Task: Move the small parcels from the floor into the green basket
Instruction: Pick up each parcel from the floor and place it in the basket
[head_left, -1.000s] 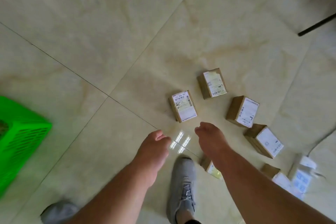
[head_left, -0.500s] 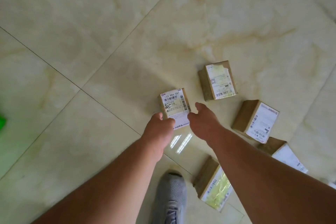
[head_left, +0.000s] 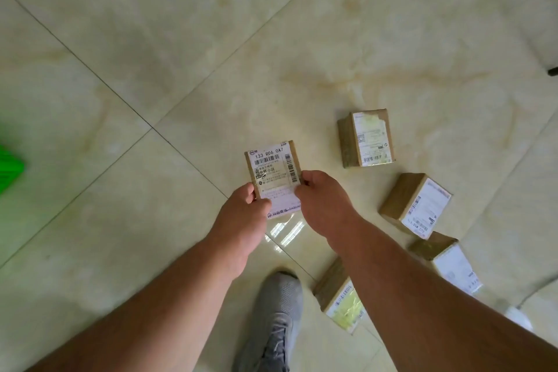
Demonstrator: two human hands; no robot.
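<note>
A small brown parcel (head_left: 273, 172) with a white shipping label is gripped from both sides: my left hand (head_left: 246, 217) clasps its left edge, my right hand (head_left: 324, 205) its right edge. Whether it rests on the floor or is lifted, I cannot tell. Several similar parcels lie on the tiled floor to the right: one (head_left: 365, 137) farther back, one (head_left: 415, 204) beside my right forearm, one (head_left: 447, 261) nearer, and one (head_left: 339, 296) partly hidden under my right arm. Only a corner of the green basket (head_left: 10, 170) shows at the left edge.
My grey shoe (head_left: 276, 320) stands on the pale marble tiles just below my hands. A dark leg tip (head_left: 553, 71) pokes in at the right edge. A white object (head_left: 517, 315) lies at the lower right.
Both hands have reached forward and closed on the sides of the labelled parcel. The view has shifted closer to the parcels, and the basket has slid almost out of view at the left.
</note>
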